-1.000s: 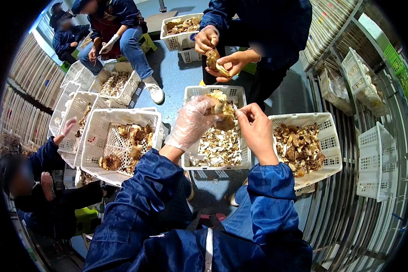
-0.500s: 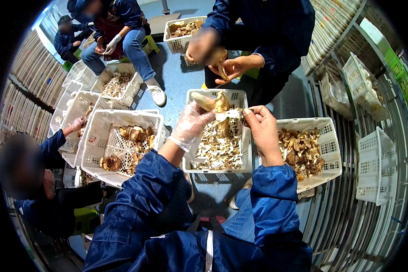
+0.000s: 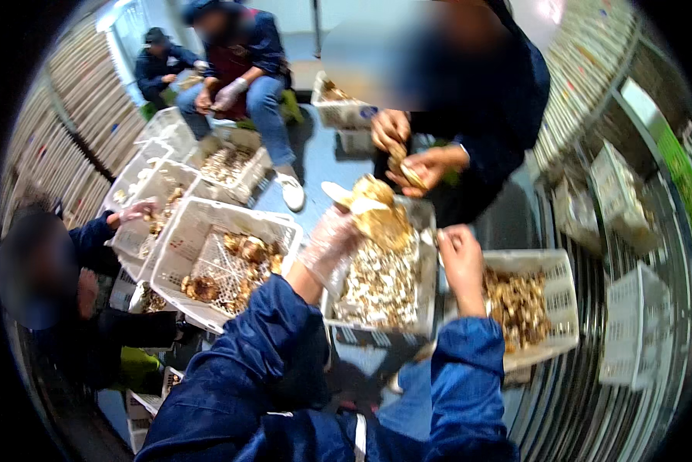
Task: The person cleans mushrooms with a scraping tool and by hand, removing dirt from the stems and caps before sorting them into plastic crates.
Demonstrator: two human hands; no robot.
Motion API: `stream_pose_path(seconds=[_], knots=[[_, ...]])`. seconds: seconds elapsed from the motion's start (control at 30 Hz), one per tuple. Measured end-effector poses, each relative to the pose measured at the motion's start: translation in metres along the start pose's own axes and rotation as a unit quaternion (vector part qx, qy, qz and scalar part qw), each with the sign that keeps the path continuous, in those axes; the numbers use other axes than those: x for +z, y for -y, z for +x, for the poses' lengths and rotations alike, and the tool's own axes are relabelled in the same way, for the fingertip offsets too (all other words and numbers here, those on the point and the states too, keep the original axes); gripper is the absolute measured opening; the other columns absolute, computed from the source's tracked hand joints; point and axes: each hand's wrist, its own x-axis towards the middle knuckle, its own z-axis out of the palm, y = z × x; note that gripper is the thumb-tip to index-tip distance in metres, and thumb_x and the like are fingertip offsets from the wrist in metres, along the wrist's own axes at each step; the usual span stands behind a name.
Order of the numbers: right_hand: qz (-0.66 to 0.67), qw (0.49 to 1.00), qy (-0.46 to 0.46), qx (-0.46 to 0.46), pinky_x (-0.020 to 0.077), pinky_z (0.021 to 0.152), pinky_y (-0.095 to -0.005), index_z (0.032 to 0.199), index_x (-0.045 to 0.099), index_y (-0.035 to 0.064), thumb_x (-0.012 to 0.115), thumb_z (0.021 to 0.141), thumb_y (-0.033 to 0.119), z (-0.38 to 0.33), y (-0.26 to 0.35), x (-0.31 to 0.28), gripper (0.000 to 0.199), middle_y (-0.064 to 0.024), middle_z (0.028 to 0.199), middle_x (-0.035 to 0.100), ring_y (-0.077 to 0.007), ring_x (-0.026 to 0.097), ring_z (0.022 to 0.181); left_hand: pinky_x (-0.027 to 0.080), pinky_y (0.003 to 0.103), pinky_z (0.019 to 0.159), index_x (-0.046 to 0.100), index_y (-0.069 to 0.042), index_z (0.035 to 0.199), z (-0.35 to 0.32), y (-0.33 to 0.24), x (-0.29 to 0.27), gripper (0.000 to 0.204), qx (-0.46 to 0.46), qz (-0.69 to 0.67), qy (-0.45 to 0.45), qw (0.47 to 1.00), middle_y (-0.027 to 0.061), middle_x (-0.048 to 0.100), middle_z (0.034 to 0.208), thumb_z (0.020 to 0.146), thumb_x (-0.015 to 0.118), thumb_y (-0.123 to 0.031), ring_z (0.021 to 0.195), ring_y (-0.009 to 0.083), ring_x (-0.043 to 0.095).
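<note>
A large tan-and-white mushroom is gripped in my left hand, which wears a clear plastic glove. Its pale stem juts out past my fingers, and the cap tilts over a white basket. Chopped white and brown mushroom scraps fill that basket. My bare right hand is just right of the mushroom, thumb and fingers pinched. A small pale bit shows at those fingertips, too blurred to name. Below that hand, brown mushroom pieces lie in another white basket.
On my left, a white basket holds several brown mushrooms. Across from me a person's hands hold mushrooms. Other people sit at the left among baskets. A metal rack with white crates lines the right side.
The view has shifted and blurred. The mushroom has turned so its broad cap shows, and my right hand has drawn slightly away from it.
</note>
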Motion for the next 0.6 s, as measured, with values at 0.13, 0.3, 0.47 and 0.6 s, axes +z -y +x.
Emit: stream_pose_path(seconds=[0.13,0.3,0.47,0.6], knots=[[-0.026,0.997,0.051,0.047,0.0537,0.073,-0.0321,0.094,0.064,-0.0003,0.072,0.097,0.018,-0.003,0.025,0.003,0.020,-0.0108,0.083,0.072,-0.0144,0.069,0.080,0.058,0.033,0.096,0.057,-0.008,0.136,-0.006,-0.008,0.005,0.044,0.029,-0.002,-0.069,0.997,0.0056,0.067,0.129,0.097,0.075,-0.015,0.116,0.0187,0.067],[-0.095,0.991,0.077,0.049,0.0557,0.079,-0.0371,0.101,0.071,0.0032,0.073,0.093,0.020,-0.009,0.031,0.006,0.019,-0.0139,0.090,0.076,-0.0255,0.075,0.086,0.055,0.035,0.104,0.054,-0.005,0.139,-0.006,-0.007,0.013,0.043,-0.003,0.004,-0.112,0.994,0.0077,0.064,0.135,0.099,0.069,-0.008,0.122,0.0218,0.065],[-0.115,0.983,0.128,0.065,0.0555,0.079,-0.0396,0.101,0.071,0.0043,0.072,0.094,0.022,-0.015,0.031,0.005,0.019,-0.0160,0.090,0.076,-0.0304,0.075,0.088,0.053,0.036,0.108,0.052,-0.003,0.140,-0.007,-0.003,0.018,0.043,-0.009,0.023,-0.133,0.991,0.0088,0.064,0.135,0.100,0.067,-0.008,0.123,0.0222,0.064],[-0.143,0.975,0.163,0.040,0.0553,0.080,-0.0428,0.102,0.068,0.0049,0.069,0.095,0.027,-0.016,0.022,0.003,0.023,-0.0186,0.093,0.075,-0.0347,0.074,0.090,0.054,0.036,0.106,0.052,-0.003,0.141,-0.001,0.003,0.021,0.044,0.002,0.020,-0.112,0.994,0.0087,0.064,0.134,0.100,0.068,-0.009,0.121,0.0219,0.064]])
